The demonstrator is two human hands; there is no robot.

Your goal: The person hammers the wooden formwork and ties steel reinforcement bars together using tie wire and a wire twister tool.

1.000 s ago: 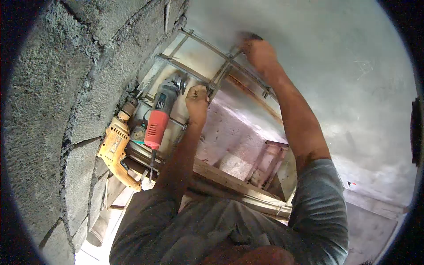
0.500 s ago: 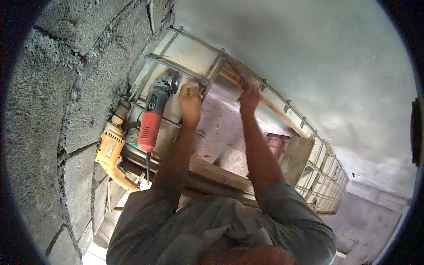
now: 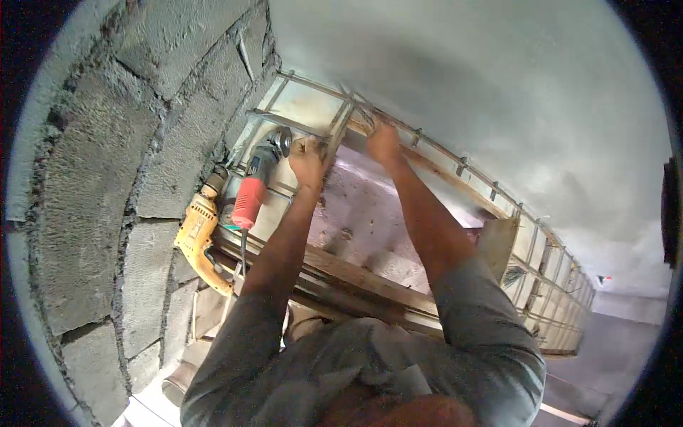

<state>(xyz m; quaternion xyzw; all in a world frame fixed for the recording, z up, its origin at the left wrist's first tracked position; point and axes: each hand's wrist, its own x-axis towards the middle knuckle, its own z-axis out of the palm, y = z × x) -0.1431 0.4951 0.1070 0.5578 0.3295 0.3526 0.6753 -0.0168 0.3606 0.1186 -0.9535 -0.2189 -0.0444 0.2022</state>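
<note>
My left hand is closed in a fist beside a steel bar of the rebar frame. What its fingers hold is hidden. Higher and to the right, my right hand is wrapped round a slim metal tool, whose end reaches the frame's upper long bar. The tool's exact kind is too small to make out. Left of my left hand, an angle grinder with a red body rests on the bars. A yellow drill lies farther left, by the block wall.
A rough concrete block wall stands on the left. The rebar cage runs off to the right along a smooth grey surface. Wooden planks cross below my forearms, and a board stands right of my right arm.
The view has shifted, so the wall and tools appear farther right and lower. My right hand has moved left along the upper bar, nearer the cross bar. My left hand remains by the bars.
</note>
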